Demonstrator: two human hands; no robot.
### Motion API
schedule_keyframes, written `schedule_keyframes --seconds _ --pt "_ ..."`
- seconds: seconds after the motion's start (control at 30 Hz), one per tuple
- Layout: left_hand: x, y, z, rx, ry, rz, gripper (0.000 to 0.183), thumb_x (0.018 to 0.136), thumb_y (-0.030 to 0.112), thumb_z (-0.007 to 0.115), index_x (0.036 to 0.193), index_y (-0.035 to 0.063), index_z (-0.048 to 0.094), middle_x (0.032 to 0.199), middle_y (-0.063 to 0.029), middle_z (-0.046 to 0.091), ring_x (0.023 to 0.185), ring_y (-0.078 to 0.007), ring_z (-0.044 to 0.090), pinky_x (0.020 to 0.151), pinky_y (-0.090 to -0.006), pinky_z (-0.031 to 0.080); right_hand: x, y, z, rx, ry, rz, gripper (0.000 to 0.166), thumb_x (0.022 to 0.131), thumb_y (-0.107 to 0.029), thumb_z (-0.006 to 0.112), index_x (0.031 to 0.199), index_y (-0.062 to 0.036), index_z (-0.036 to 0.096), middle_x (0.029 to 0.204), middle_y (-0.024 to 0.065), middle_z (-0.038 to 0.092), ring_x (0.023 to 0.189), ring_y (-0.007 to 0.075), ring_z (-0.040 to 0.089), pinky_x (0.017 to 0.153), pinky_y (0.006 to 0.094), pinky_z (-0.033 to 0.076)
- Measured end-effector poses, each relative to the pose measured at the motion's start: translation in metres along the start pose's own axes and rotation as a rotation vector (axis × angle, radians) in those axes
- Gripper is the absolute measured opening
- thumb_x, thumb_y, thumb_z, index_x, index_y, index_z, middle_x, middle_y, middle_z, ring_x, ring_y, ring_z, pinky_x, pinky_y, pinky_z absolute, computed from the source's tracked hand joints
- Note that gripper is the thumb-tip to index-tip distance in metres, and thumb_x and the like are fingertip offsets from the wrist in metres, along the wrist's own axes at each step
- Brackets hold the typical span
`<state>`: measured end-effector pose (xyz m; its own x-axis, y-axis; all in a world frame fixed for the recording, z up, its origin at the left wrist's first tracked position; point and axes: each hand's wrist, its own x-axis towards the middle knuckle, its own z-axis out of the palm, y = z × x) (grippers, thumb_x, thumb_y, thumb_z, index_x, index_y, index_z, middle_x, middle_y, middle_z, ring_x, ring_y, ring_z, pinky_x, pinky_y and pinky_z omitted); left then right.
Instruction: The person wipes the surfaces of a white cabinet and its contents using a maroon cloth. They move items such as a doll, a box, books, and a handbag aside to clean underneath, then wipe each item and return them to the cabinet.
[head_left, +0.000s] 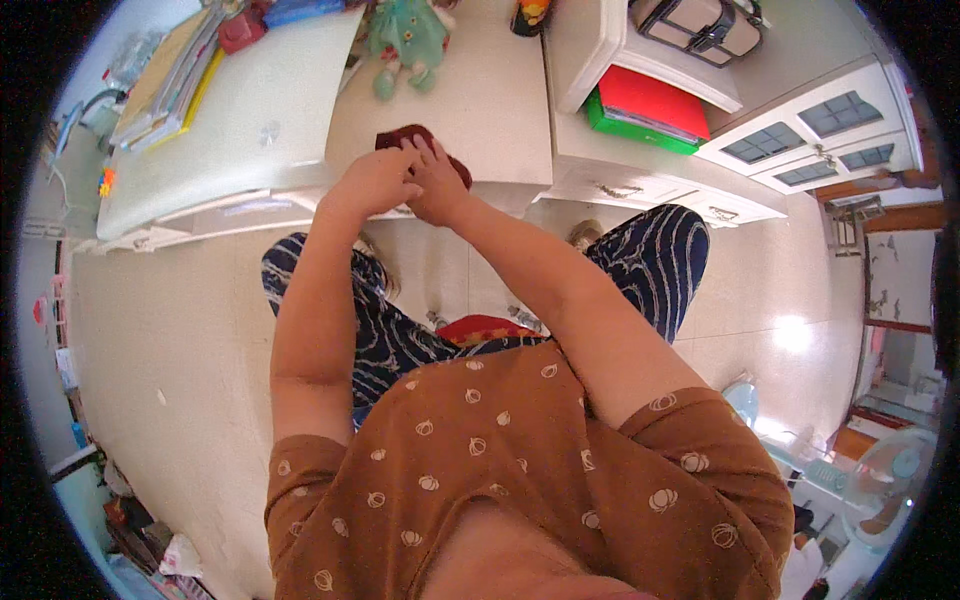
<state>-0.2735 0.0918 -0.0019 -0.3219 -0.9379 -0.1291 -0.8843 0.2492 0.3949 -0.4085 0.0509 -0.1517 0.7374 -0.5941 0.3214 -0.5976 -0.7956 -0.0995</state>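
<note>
A dark red, soft-looking item (462, 171) lies at the front edge of the white desktop (495, 112), partly covered by both hands. My right hand (439, 184) lies over it, fingers stretched across its surface and pressing on it. My left hand (375, 180) comes in from the left and overlaps the fingers of my right hand; its fingertips are hidden, so its grip cannot be made out. What the red item is cannot be told. Beyond the hands lies a doll in a green dress (409, 37).
Stacked folders and papers (169, 82) lie on the raised glass-like surface (285, 97) at left. Red and green binders (652, 112) fill a shelf at right, below a beige handbag (701, 30). Drawers (622, 189) face the knees. A fan (885, 480) stands at lower right.
</note>
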Motion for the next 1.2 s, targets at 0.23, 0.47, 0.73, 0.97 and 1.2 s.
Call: schedule_keyframes --seconds 0.23,0.47,0.73,0.97,1.2 --pt "0.037 0.012 -0.01 0.125 -0.051 0.055 0.056 0.08 0.031 0.071 0.127 0.0044 0.058 0.126 -0.0196 0.061 0.115 -0.0362 0.058 0.098 -0.0431 0.046 -0.055 0.056 -0.038 0.004 -0.042 0.152 0.064 0.084 -0.019 0.059 0.144 -0.0093 0.04 0.151 0.0236 0.034 0.142 0.0409 0.028 0.118 0.053 0.019" --pt "0.066 0.015 0.033 -0.005 0.031 0.176 0.064 0.082 0.036 0.07 0.134 0.004 0.054 0.128 -0.0202 0.06 0.116 -0.0374 0.057 0.1 -0.043 0.045 -0.121 0.097 -0.082 -0.092 -0.094 0.365 0.067 0.08 -0.004 0.059 0.144 -0.004 0.038 0.151 0.0249 0.033 0.142 0.0419 0.028 0.117 0.0496 0.025" --pt "0.069 0.045 0.028 0.117 -0.128 0.159 0.061 0.082 0.034 0.071 0.132 0.0045 0.055 0.121 -0.0197 0.063 0.113 -0.0355 0.059 0.097 -0.0429 0.047 -0.145 0.111 -0.09 -0.041 -0.109 0.589 0.064 0.082 -0.002 0.052 0.144 -0.0014 0.038 0.15 0.0281 0.033 0.138 0.0426 0.034 0.115 0.0429 0.031" --pt "0.072 0.074 0.032 0.158 -0.178 0.177 0.048 0.079 0.029 0.072 0.118 0.004 0.059 0.106 -0.0167 0.068 0.102 -0.0357 0.064 0.086 -0.046 0.051 -0.119 0.107 -0.106 0.135 0.149 0.642 0.063 0.078 -0.006 0.063 0.138 -0.0011 0.043 0.145 0.0255 0.039 0.133 0.0422 0.04 0.112 0.0442 0.035" --pt "0.107 0.094 0.052 0.159 -0.245 0.215 0.043 0.077 0.029 0.073 0.113 0.008 0.063 0.103 -0.0168 0.068 0.099 -0.0369 0.065 0.083 -0.0466 0.053 -0.111 0.108 -0.085 0.091 -0.073 0.353 0.063 0.082 -0.016 0.07 0.139 -0.0058 0.044 0.153 0.0225 0.031 0.142 0.0396 0.029 0.116 0.0486 0.027"
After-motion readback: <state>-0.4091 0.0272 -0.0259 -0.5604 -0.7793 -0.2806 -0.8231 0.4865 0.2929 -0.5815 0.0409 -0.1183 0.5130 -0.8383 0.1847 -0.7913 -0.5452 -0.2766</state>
